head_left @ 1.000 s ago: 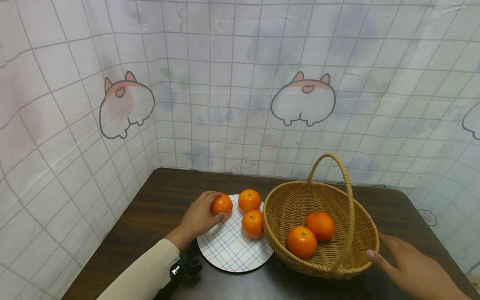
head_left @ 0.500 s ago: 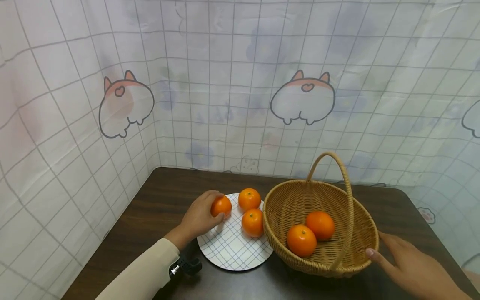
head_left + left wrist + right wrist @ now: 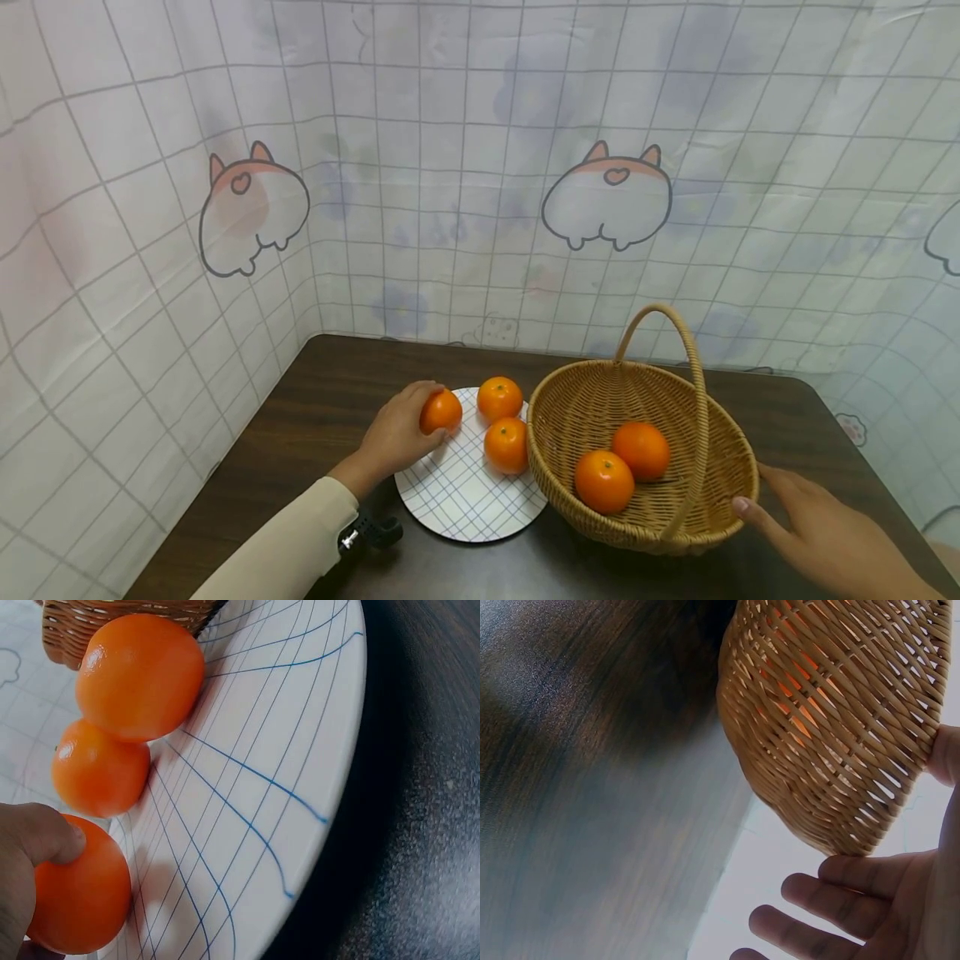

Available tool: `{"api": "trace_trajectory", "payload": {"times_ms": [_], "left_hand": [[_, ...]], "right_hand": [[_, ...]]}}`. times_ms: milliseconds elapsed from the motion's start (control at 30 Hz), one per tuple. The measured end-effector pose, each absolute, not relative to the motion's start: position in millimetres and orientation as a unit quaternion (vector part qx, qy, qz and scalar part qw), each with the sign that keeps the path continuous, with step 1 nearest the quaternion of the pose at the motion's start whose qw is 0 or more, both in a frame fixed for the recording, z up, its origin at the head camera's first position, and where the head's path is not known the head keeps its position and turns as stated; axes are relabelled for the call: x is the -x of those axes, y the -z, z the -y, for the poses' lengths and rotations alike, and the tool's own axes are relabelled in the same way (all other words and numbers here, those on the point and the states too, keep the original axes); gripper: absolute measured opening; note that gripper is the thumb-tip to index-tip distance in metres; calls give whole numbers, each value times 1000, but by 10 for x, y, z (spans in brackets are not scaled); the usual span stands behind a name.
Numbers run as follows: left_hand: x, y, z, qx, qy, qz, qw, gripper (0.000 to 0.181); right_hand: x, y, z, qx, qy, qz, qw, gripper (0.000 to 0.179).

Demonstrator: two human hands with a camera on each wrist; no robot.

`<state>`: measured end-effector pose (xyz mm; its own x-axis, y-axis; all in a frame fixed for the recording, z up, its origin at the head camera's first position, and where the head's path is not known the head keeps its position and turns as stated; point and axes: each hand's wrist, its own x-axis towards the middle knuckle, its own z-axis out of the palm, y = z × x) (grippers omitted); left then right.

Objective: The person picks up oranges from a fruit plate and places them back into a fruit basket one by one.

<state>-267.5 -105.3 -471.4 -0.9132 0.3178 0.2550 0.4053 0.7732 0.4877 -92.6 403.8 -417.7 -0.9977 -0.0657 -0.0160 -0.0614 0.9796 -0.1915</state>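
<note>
My left hand (image 3: 396,432) grips an orange (image 3: 442,412) at the left rim of a round white plate (image 3: 468,510) with a blue grid. In the left wrist view the thumb lies across that orange, which sits low at the plate. Two more oranges (image 3: 499,399) stand on the plate, close to the basket. With straight fingers my right hand (image 3: 828,533) touches the right end of a wicker basket (image 3: 573,404), the thumb at its rim. The right wrist view shows the index fingertip against the weave and the other fingers apart from it. Two oranges (image 3: 604,482) lie in the basket.
The basket's tall arched handle (image 3: 696,392) rises over its right half. A dark wooden table (image 3: 322,408) bears everything, with a grid-patterned curtain (image 3: 465,183) behind and at the sides. A black strap device (image 3: 375,530) sits at the left wrist.
The held orange and the left hand have shifted at most very slightly to the left. The right hand, basket and plate stay in place.
</note>
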Motion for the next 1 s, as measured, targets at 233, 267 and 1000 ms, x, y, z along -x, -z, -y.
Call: {"api": "trace_trajectory", "payload": {"times_ms": [233, 267, 1000], "left_hand": [[2648, 4673, 1045, 204, 279, 934, 87, 68], [2648, 4660, 1041, 211, 281, 932, 92, 68], [2398, 4129, 795, 336, 288, 886, 136, 67]], "right_hand": [[936, 4168, -4032, 31, 93, -995, 17, 78], [939, 4166, -4034, 30, 92, -995, 19, 78], [953, 4160, -4077, 31, 105, -994, 25, 77]]}}
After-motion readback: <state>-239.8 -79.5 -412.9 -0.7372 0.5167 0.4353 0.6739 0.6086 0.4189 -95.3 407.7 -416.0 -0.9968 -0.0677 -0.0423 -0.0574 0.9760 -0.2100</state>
